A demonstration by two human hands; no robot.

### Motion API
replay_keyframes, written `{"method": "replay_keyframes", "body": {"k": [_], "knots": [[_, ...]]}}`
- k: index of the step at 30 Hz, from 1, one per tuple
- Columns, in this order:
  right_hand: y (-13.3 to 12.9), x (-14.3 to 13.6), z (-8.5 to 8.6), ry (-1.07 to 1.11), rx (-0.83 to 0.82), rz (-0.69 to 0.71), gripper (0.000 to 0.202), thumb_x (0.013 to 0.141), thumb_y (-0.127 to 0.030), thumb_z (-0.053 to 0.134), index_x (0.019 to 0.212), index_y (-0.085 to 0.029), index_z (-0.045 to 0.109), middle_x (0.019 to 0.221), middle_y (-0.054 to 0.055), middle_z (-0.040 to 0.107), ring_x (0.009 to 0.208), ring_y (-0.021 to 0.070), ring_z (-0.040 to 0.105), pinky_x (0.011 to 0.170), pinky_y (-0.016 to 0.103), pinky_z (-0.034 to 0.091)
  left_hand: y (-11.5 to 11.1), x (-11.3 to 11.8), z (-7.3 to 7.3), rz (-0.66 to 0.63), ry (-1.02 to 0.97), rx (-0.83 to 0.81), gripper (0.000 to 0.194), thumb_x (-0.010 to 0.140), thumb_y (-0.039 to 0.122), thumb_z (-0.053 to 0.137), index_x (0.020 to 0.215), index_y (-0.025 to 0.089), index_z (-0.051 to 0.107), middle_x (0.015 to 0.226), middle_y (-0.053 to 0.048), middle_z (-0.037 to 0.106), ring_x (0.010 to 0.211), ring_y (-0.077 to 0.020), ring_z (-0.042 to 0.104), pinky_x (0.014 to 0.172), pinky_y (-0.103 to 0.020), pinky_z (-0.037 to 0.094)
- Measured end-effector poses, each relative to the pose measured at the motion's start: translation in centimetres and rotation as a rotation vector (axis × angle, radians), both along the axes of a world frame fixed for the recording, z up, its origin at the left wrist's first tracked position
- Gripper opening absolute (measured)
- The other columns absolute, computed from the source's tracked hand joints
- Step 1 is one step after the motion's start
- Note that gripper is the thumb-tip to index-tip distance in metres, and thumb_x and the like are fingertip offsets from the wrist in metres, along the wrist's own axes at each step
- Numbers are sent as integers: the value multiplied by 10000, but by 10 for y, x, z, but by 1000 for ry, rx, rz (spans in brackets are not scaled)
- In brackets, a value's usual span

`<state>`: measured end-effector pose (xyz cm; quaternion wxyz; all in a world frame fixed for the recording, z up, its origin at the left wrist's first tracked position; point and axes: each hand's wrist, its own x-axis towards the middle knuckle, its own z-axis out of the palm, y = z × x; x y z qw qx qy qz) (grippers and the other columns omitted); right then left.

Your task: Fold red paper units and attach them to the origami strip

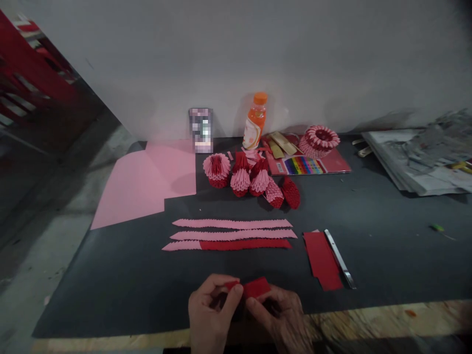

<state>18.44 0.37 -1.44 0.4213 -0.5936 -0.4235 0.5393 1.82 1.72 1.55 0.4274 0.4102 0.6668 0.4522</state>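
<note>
Red paper, a small folded piece (254,287), sat pinched between the left hand (210,309) and right hand (282,314), both grips clenched on it at the desk's (387,236) near edge. Beyond lay a red sheet (322,260) beside a metal blade (339,259), then three serrated strips (232,234), scaly folded-paper models (250,179), and an orange bottle (255,121) whose label was unreadable.

- Stood far against the wall: orange drink bottle (255,121).
- Lay spread at far left: pink paper sheets (147,179).
- Clustered mid-table: folded pink-and-red paper pieces (250,179).
- Stretched nearer in rows: three paper strips (230,234).
- Rested right: red paper stack (322,259), metal blade (339,259) beside.
- Piled far right: newspapers (420,157).
</note>
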Motion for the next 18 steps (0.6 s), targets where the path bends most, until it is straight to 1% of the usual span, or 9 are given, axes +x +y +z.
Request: {"method": "replay_keyframes", "body": {"k": [4,7,9,12,13,14,16,17,18], "knots": [[1,3,2,-48,-16,13,348,813,-559,901,610,-283,841,522,-10,741,475,155,625,479,232,477,2,-2,-3,-1,-99,-63,408,793,635,928,734,242,835,605,-24,830,550,-234,798,531,-286,636],[-3,-1,2,-81,-19,0,337,836,-545,891,635,-282,829,542,-16,741,498,162,628,513,253,504,-2,0,-7,-40,-107,-54,395,818,626,923,930,258,830,589,12,799,514,-213,762,524,-281,625],[-6,-4,2,-96,-16,-5,303,857,-542,876,690,-291,841,577,-20,754,533,171,646,557,266,533,-7,6,-9,21,-80,-30,443,856,613,906,1121,282,778,620,41,788,525,-195,744,556,-273,626],[-10,-8,-1,-103,-15,-19,306,887,-571,843,748,-299,837,604,-24,745,570,179,650,566,266,525,-13,17,-10,185,-74,-24,511,881,622,891,1230,302,699,667,53,795,569,-193,754,607,-279,643],[-11,-10,-2,-97,-19,-32,329,896,-588,831,746,-295,825,606,-25,735,573,177,643,559,263,515,-13,20,-11,204,-102,-29,558,865,628,907,1265,302,694,652,58,794,571,-200,764,614,-286,652],[-12,-11,-4,-90,-26,-49,358,909,-602,817,737,-288,808,606,-25,725,572,174,635,552,259,508,-13,21,-11,193,-151,-31,640,829,641,932,1314,299,695,643,57,802,580,-214,780,620,-298,663],[-12,-13,-6,-72,-42,-74,393,934,-614,794,730,-279,783,619,-23,727,577,173,645,552,253,518,-9,19,-13,79,-281,-45,751,747,673,973,1344,283,740,677,24,846,630,-257,825,639,-333,683],[-12,-13,-7,-65,-45,-83,402,946,-616,782,726,-280,776,629,-21,738,580,175,659,550,250,528,-7,18,-13,4,-333,-59,700,725,683,977,1263,271,799,698,-2,864,663,-281,844,649,-350,687],[-11,-14,-6,-62,-43,-81,400,957,-610,774,726,-283,776,639,-18,752,585,180,677,551,249,543,-6,16,-14,-57,-366,-74,588,727,682,972,1119,260,851,726,-28,879,709,-302,860,678,-367,695]]}}
